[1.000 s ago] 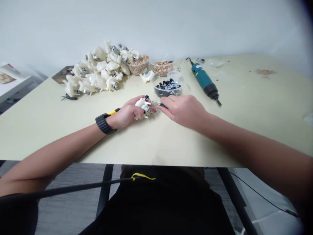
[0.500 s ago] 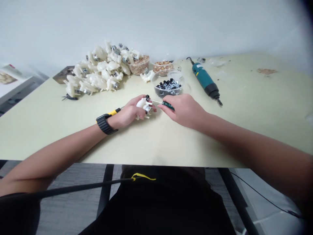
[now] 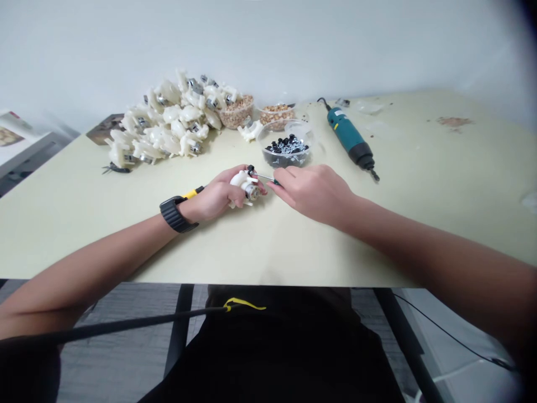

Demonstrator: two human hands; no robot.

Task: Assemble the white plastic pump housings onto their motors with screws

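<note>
Just left of the table's middle, my left hand [image 3: 218,196] is closed round a white plastic gear housing [image 3: 240,180] with a silver motor [image 3: 252,192] in it. A small black piece [image 3: 250,169] sits at the top of the housing. My right hand [image 3: 316,193] grips a screwdriver [image 3: 265,177] with a dark green handle, mostly hidden by the fingers. Its thin metal shaft points left, and the tip reaches the black piece; whether it sits in a screw is too small to tell. Behind the hands stands a clear tub [image 3: 287,148] of black parts and silver screws.
A heap of similar white housings [image 3: 168,120] lies at the back left, with dark cutters [image 3: 116,168] before it. Two tubs of small brownish parts [image 3: 237,112] stand behind. A green power screwdriver [image 3: 351,137] lies to the right. Something yellow and black [image 3: 193,193] shows behind my left wrist.
My right fingers have closed further over the screwdriver handle, so less of it shows. The housing has turned slightly, and its motor end shows more. The whole view has shifted a little.
</note>
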